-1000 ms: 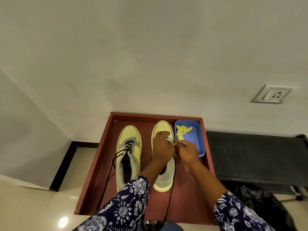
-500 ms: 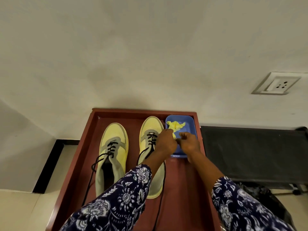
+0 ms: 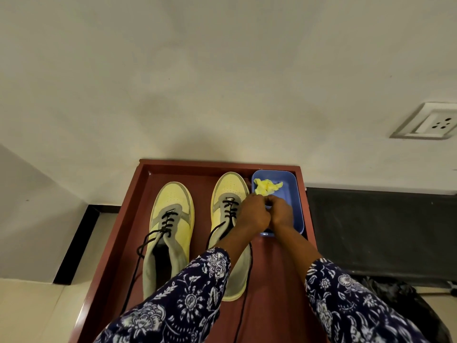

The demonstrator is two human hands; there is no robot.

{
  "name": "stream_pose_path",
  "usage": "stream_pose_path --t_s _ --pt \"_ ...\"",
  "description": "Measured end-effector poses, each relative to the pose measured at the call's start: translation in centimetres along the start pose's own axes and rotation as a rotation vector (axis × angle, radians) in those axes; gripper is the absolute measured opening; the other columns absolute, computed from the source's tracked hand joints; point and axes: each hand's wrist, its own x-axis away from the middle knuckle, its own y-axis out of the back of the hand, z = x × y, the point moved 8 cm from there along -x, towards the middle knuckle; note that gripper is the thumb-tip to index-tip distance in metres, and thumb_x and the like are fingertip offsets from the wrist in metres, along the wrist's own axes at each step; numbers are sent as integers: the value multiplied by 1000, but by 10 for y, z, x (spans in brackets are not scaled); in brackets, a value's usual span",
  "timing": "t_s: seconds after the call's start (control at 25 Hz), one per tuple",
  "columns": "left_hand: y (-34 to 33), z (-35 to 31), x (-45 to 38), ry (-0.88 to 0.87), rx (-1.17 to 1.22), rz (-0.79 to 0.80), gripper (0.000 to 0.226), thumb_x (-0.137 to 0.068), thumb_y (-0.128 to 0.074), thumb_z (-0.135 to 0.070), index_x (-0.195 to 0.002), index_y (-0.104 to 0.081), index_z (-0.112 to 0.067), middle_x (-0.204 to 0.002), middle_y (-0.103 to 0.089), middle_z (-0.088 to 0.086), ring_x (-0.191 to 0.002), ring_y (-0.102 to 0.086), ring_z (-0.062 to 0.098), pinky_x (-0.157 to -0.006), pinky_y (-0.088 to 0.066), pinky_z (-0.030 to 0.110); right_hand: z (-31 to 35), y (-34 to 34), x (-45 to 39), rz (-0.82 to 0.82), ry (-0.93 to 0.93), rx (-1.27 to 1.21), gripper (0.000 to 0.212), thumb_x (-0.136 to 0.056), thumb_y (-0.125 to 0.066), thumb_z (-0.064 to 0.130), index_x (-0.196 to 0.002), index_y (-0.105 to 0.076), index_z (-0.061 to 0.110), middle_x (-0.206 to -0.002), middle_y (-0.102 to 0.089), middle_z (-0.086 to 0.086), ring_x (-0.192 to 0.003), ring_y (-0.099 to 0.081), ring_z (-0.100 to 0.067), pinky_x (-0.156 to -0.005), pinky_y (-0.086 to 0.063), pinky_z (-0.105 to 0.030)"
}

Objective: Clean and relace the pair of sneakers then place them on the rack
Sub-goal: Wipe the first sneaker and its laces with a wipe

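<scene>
our left hand (image 3: 253, 214) and right hand (image 3: 280, 211) meet knuckle to knuckle, fingers curled; grip contents unclear. right sneaker (image 3: 230, 194) under left forearm, left sneaker (image 3: 173, 219) beside, on table (image 3: 118, 233). blue tray (image 3: 294, 191) behind hands holds yellow cloth (image 3: 265, 187).

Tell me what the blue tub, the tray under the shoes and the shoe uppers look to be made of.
Blue tub: likely plastic, with smooth, even colour, thin moulded walls and rounded corners.
Tray: probably painted or laminated wood; flat reddish-brown surface with a slight sheen and a raised square rim.
Shoes: yellow panels look like smooth leather or a synthetic, with punched toe holes; the grey parts look matte, perhaps suede or fabric.
</scene>
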Motion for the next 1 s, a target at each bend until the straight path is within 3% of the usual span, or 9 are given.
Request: stream_pose_path --t_s 0.28,0.4,0.56,0.84,0.92,1.0 --pt "2 3 2 21 16 -6 33 -89 -44 2 -121 -51 5 -129 -51 22 -119 -50 34 -98 -42 38 -5 9 4 -45 -57 25 24 -92 -46 4 -109 -62 -2 -110 -64 -21 -105 -59 -35 -89 -46 -37" --pt "5 2 2 20 56 -31 22 -87 -46 1 -104 -58 6 -112 -60 24 -102 -58 36 -85 -47 39 -2 20 9 -101 -18 1 21 -92 -48 5 -99 -67 -2 -102 -67 -21 -94 -62 -33 -76 -48 -33" --pt "13 -2 10 36 159 -41 23 -89 -43 1 -107 -56 6 -114 -61 23 -105 -56 37 -87 -45 40 6 32 15 -127 26 -20 20 -91 -52 8 -95 -69 -1 -97 -69 -20 -88 -62 -32 -61 -43 -26" --pt "48 16 28 125 485 -211 35 -91 -36 2 -118 -58 -3 -121 -61 16 -109 -55 30 -80 -38 25 50 33 33 -90 135 -50 18 -88 -55 9 -91 -69 -2 -90 -69 -20 -84 -62 -33 -76 -52 -45" --pt "59 22 35 128 513 -253 30 -91 -36 -1 -103 -63 -6 -114 -63 18 -95 -57 29 -76 -39 29 63 30 41 -68 162 -68 17 -87 -57 9 -90 -71 0 -84 -70 -15 -76 -61 -26 -67 -51 -35" --pt "71 29 43 147 526 -324 24 -91 -39 -4 -82 -60 -9 -102 -65 24 -80 -54 29 -69 -37 32 76 26 53 -35 190 -114 16 -86 -58 7 -90 -71 -1 -76 -68 -9 -65 -54 -13 -57 -41 -21"
